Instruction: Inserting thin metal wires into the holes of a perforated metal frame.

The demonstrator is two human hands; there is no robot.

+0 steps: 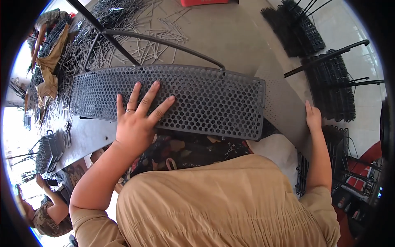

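A long black plastic panel (214,103), full of round holes, lies across the table in front of me. My left hand (138,117) rests flat on its left half with the fingers spread and a ring on one finger. A bent dark metal frame (164,41) stands up from the panel's far edge. At the right rim of the table my right hand (314,118) is stretched forward beside a grey surface with small holes (284,99). Its fingers look extended, with nothing visible in them. The underside of this hand is hidden.
Loose thin metal rods (144,45) are heaped at the far left, beside torn brown paper (49,78). Stacked black racks (331,86) with projecting bars stand at the right. A red object (203,2) sits at the far edge. Two other people (51,214) are at the left.
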